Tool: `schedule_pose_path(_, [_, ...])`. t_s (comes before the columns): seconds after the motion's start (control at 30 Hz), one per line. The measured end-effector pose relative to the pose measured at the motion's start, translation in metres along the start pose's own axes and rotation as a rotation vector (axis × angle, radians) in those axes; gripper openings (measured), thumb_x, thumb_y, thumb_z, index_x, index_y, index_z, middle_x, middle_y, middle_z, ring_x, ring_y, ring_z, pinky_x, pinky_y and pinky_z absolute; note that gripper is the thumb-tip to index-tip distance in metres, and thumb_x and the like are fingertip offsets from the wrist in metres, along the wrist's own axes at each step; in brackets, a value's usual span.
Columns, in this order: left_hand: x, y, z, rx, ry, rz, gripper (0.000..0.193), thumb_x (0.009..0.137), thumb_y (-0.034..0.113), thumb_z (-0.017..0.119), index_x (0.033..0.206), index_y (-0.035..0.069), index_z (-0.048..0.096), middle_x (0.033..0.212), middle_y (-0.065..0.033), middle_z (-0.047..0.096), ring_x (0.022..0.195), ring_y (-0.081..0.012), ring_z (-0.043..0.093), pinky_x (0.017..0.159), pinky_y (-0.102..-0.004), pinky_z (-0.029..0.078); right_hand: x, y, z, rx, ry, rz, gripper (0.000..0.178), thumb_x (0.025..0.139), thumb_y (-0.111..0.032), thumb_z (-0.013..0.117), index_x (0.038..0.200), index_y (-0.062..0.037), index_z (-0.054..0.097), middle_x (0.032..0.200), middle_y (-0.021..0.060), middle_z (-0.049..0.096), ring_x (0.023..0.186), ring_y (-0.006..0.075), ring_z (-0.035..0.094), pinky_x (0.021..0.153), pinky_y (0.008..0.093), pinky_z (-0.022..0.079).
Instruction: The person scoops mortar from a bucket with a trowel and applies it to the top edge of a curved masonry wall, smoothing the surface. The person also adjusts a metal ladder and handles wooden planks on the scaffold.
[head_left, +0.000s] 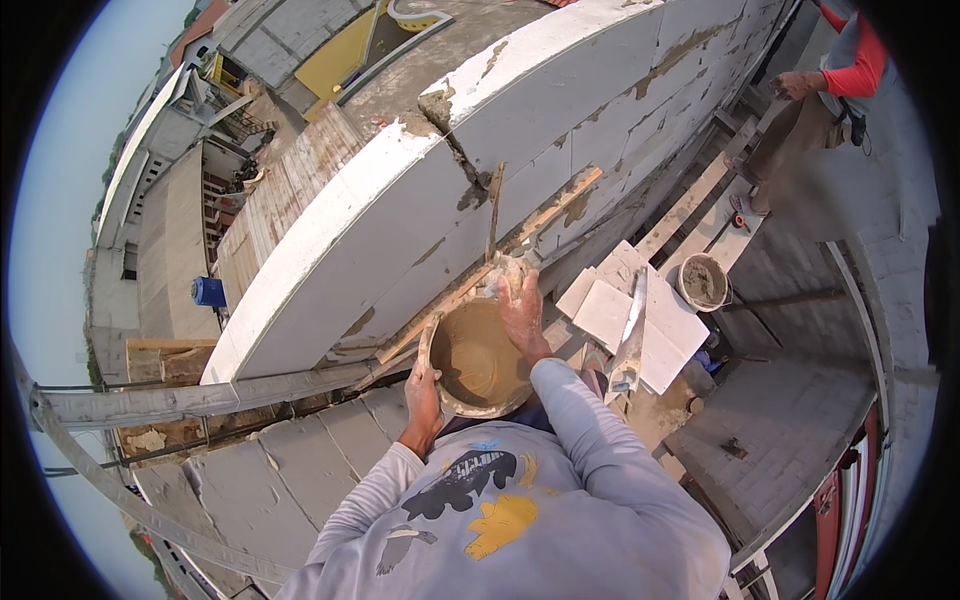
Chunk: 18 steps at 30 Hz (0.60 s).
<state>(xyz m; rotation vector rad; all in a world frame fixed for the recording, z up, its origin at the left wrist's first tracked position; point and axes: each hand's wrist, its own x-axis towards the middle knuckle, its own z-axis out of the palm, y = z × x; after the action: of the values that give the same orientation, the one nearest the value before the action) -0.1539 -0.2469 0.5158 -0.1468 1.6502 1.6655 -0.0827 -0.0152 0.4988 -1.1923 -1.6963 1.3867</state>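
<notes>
– Rooftops (175, 215) lie at the far left, with a blue barrel (208, 292) near them. What's beyond?

– A pale block wall (410, 235) with mortar smears, and a wooden strip (440, 310) along its face.

– And the hands?

– Left hand (423, 400) first: its fingers are clamped on the left side of a round bucket (484, 411), which sits just in front of the person's belly, beside the wall.

– What's in it?

– Wet brown mortar (480, 350); how deep, I can't tell. I'd expect it to be heavy for its size, the load soft and apt to slop if tipped, the bucket itself firm enough.

– Where would you take hold?

– At opposite sides, under the rim. Mud there would make it slick, so a full grip beats fingertips.

– Does the right hand (522, 320) match?

– It looks clamped on the upper right rim, though the pale muck by its fingertips hides the exact contact.

– Further right?

– White slabs (660, 335) with a saw (634, 325) lying across them, another mortar bucket (684, 292) just beside, then a co-worker in a red sleeve (856, 66), well apart.
</notes>
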Motion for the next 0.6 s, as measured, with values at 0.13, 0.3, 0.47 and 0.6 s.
schedule_pose_path(0.13, [-0.014, 0.020, 0.016, -0.055, 0.054, 0.045, 0.046, 0.092, 0.000, 0.051, 0.138, -0.001, 0.056, 0.120, -0.0051, 0.065, 0.103, -0.0149, 0.061, 0.093, -0.0285, 0.050, 0.021, 0.030, 0.045, -0.050, -0.003, -0.234, 0.045, 0.101, -0.027, 0.061, 0.130, 0.0034, 0.047, 0.120, 0.0330, 0.062, 0.108, 0.0519, 0.060, 0.091, 0.0550, 0.048])
schedule_pose_path(0.3, [-0.004, -0.002, -0.011, -0.042, 0.086, 0.022, 0.044, 0.092, 0.000, 0.052, 0.136, -0.001, 0.058, 0.119, -0.0053, 0.066, 0.102, -0.0155, 0.063, 0.091, -0.0293, 0.051, -0.017, 0.043, 0.049, -0.033, -0.231, -0.075, 0.049, 0.101, -0.030, 0.061, 0.134, 0.0035, 0.046, 0.124, 0.0346, 0.060, 0.114, 0.0514, 0.058, 0.096, 0.0536, 0.048])
schedule_pose_path(0.47, [-0.002, 0.004, -0.001, -0.009, 0.078, -0.002, 0.041, 0.091, 0.001, 0.052, 0.132, -0.001, 0.060, 0.114, -0.0047, 0.067, 0.098, -0.0157, 0.063, 0.089, -0.0295, 0.052, -0.047, 0.043, 0.034, 0.014, -0.230, 0.115, 0.060, 0.102, -0.034, 0.058, 0.141, 0.0076, 0.039, 0.122, 0.0333, 0.060, 0.114, 0.0489, 0.060, 0.094, 0.0516, 0.048])
schedule_pose_path(0.6, [0.000, 0.008, 0.012, -0.019, 0.033, -0.017, 0.041, 0.091, 0.001, 0.052, 0.131, 0.000, 0.061, 0.113, -0.0041, 0.067, 0.097, -0.0148, 0.063, 0.088, -0.0284, 0.052, -0.044, 0.013, 0.055, -0.197, -0.072, -0.045, 0.076, 0.102, -0.041, 0.057, 0.149, 0.0126, 0.030, 0.126, 0.0333, 0.060, 0.109, 0.0392, 0.066, 0.093, 0.0456, 0.052])
